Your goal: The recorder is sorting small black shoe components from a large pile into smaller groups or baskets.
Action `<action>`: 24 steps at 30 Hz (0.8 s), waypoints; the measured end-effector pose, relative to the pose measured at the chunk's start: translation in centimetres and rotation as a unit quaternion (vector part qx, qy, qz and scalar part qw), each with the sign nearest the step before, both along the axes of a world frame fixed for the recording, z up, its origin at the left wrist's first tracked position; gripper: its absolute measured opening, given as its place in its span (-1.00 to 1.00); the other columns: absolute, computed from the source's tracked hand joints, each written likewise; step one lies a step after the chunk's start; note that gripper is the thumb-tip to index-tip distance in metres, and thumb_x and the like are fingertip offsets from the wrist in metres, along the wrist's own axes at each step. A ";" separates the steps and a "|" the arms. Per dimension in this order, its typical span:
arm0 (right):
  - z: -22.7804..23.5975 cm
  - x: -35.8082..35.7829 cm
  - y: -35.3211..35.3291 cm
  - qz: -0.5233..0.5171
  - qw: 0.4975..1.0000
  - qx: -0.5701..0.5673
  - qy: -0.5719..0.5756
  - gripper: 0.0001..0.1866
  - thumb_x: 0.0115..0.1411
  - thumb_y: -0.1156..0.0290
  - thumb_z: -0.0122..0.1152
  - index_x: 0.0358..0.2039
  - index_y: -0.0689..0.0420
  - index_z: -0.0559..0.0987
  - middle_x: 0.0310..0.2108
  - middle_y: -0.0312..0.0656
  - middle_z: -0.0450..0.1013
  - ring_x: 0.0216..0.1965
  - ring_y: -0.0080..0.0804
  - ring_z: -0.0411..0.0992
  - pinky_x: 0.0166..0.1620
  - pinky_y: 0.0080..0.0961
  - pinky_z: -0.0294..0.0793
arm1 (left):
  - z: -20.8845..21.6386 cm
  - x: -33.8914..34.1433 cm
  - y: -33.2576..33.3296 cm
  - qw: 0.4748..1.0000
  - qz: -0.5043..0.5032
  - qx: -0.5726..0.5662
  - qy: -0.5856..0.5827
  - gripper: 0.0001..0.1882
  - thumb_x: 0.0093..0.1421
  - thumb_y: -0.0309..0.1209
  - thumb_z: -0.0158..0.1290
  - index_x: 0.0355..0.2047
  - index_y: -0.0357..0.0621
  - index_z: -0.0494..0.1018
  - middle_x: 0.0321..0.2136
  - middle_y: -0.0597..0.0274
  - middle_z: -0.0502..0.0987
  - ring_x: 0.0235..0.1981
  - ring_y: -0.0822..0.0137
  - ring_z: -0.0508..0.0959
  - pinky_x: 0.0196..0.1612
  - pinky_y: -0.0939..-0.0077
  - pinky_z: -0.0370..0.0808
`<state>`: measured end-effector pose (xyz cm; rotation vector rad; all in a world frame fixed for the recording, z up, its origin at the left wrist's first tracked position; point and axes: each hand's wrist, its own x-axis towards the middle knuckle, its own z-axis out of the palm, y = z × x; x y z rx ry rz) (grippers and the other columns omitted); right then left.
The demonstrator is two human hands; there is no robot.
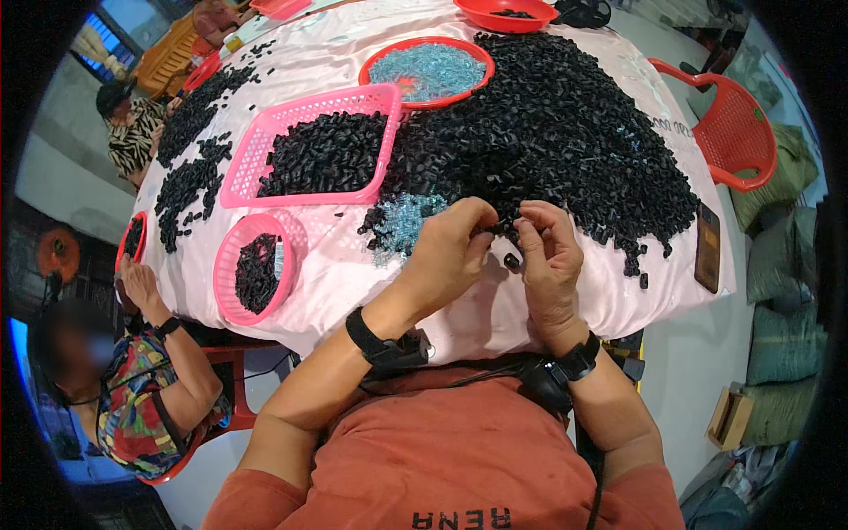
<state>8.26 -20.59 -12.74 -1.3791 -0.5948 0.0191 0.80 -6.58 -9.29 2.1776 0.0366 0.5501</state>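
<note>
My left hand (449, 250) is closed, thumb and fingertips pressed together at the near edge of a large heap of small black plastic pieces (539, 115). What it pinches is too small to make out. Facing it, my right hand (551, 261) has its thumb and fingers bent together. One short black plastic piece (511, 261) shows against its inner side and looks held there. Beside my left hand, a small pile of clear bluish plastic bits (408, 221) lies by the heap.
A pink rectangular basket (309, 200) and a pink round basket (226, 296) hold black pieces. A red tray (365, 72) holds clear bits. A phone (707, 247) lies at the right edge. People sit at left; a red chair (742, 141) stands at right.
</note>
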 end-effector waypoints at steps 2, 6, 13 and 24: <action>0.1 -0.3 0.2 0.016 1.000 -0.007 -0.003 -0.83 0.20 0.60 0.18 -0.18 0.22 0.55 -0.10 -0.23 0.41 -0.21 -0.61 0.43 -0.23 -0.71 0.46 | 0.1 -0.2 0.1 0.998 -0.003 -0.065 0.017 -0.84 0.16 -0.66 0.06 -0.24 -0.28 0.39 -0.38 0.14 0.51 -0.38 0.39 0.54 -0.29 0.54 0.50; 0.4 -0.8 0.5 0.066 0.998 -0.008 0.014 -0.84 0.18 0.61 0.20 -0.21 0.25 0.56 -0.10 -0.21 0.41 -0.22 -0.58 0.45 -0.23 -0.69 0.50 | -0.9 -0.2 0.3 0.984 -0.016 -0.176 -0.015 -0.84 0.16 -0.63 0.05 -0.23 -0.29 0.38 -0.40 0.05 0.56 -0.39 0.31 0.61 -0.31 0.48 0.53; 0.3 -0.7 0.4 0.082 0.997 0.011 0.009 -0.84 0.23 0.56 0.17 -0.17 0.24 0.54 -0.14 -0.21 0.44 -0.26 -0.56 0.48 -0.20 -0.66 0.51 | 0.1 -0.7 0.0 0.986 -0.018 -0.164 0.017 -0.86 0.22 -0.63 0.03 -0.20 -0.29 0.38 -0.36 0.25 0.51 -0.33 0.50 0.53 -0.24 0.60 0.50; 0.0 -0.6 0.2 0.053 0.993 0.000 0.101 -0.82 0.29 0.51 0.14 -0.11 0.18 0.55 -0.27 -0.34 0.47 -0.35 -0.71 0.44 -0.34 -0.76 0.41 | -0.4 -2.0 2.6 0.984 0.006 0.164 0.075 -0.87 0.04 -0.55 0.12 -0.34 -0.22 0.53 -0.43 0.03 0.52 -0.39 -0.02 0.55 -0.33 0.26 0.49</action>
